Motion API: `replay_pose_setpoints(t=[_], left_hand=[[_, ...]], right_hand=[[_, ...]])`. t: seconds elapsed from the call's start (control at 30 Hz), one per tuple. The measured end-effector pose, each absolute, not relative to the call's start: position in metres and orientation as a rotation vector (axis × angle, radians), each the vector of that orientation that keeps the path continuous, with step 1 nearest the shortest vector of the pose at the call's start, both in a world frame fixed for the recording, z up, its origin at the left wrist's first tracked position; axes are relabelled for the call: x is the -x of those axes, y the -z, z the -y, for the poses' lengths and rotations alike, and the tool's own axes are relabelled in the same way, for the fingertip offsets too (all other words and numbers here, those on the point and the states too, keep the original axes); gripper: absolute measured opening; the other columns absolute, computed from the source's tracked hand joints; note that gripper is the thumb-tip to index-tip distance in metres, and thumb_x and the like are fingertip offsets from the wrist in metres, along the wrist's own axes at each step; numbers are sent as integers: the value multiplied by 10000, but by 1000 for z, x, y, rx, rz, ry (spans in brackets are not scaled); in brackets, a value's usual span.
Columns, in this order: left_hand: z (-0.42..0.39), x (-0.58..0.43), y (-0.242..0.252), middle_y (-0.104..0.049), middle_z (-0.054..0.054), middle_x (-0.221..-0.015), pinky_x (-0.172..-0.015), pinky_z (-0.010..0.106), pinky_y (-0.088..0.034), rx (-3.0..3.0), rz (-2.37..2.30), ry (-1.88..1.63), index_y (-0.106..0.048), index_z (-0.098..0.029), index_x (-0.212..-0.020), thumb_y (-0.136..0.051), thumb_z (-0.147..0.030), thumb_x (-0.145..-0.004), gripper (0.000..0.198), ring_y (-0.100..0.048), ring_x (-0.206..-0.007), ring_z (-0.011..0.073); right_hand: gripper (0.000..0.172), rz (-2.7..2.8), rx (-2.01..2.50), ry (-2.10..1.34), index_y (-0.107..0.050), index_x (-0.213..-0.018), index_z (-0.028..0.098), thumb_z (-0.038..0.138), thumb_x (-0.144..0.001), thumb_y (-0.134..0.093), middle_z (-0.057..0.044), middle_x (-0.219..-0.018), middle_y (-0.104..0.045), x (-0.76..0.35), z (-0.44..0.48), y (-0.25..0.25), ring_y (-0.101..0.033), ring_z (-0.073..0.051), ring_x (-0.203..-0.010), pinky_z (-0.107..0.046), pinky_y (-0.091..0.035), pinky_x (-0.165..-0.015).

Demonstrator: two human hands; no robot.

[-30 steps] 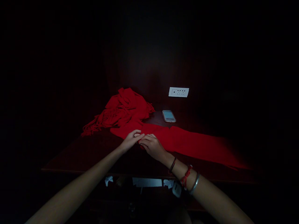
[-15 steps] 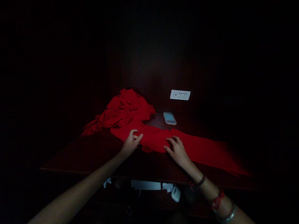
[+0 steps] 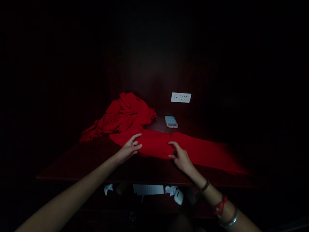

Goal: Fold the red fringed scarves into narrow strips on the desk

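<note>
A red fringed scarf [image 3: 156,145] lies across the dark tabletop, its near part flattened into a long strip that runs off to the right. At the back left the rest is a crumpled red heap [image 3: 127,111] with fringe; whether it is one piece with the strip I cannot tell. My left hand [image 3: 129,149], with a ring on it, is at the left part of the strip, thumb and forefinger apart. Over the strip's middle, my right hand [image 3: 181,158] has bent fingers, thumb and forefinger spread along its near side. Neither hand plainly grips the cloth.
A phone [image 3: 171,121] lies behind the strip, below a white wall socket [image 3: 181,97]. The table [image 3: 96,164] has its front edge towards me. Beneath it are crumpled paper [image 3: 171,190], a white earbud case [image 3: 179,197] and a printed sheet [image 3: 148,189]. The surroundings are very dark.
The strip between my hands looks smoother and its near edge straighter. My left hand has moved slightly left, away from my right hand. The whole view has shifted a little.
</note>
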State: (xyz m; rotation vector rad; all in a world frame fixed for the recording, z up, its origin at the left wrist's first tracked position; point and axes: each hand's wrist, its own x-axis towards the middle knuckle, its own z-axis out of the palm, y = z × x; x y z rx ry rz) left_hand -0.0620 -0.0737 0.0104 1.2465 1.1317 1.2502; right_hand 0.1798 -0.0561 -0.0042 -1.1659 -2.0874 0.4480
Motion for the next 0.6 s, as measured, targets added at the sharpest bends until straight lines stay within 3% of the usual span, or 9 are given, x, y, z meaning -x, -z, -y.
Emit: replay_pose_setpoints(t=[0.17,0.27,0.37,0.43,0.6], left_hand=[[88,66,-11,-565,-34,-663,-545,195,-384,-1461,-1138,-923,19,-205,-1277,-641,-189,-548,984,-537,-592,95],[92,59,-10,-546,-55,-549,-497,186,-374,-1495,-1317,-959,70,-163,-1276,-631,-228,-586,985,-546,-536,106],[88,47,-11,-522,-57,-531,-399,160,-336,-1310,-1474,-1042,119,-199,-1264,-605,-273,-637,961,-561,-486,125],[82,37,-12,-510,-59,-548,-403,156,-362,-1124,-1469,-1143,105,-232,-1262,-608,-194,-637,948,-567,-486,122],[70,25,-13,-445,-99,-548,-608,225,-469,-825,-1265,-1666,-118,-298,-1244,-471,69,-594,826,-523,-536,45]], right_hand=[[468,2076,1173,-411,-389,-1101,190,111,-644,-456,42,-584,-415,-181,56,7,-425,-112,-548,-219,-357,-550],[480,2065,1168,-383,-377,-1120,198,121,-652,-450,34,-603,-431,-180,58,7,-430,-117,-565,-228,-359,-558],[492,2043,1190,-400,-374,-1129,197,132,-649,-459,27,-629,-448,-178,59,6,-435,-120,-577,-239,-363,-572],[486,1999,1194,-442,-382,-1120,195,144,-645,-469,24,-653,-456,-178,58,5,-444,-119,-589,-242,-368,-585],[427,1885,1146,-572,-411,-1075,174,173,-652,-471,27,-650,-442,-180,56,2,-458,-110,-599,-228,-372,-594]])
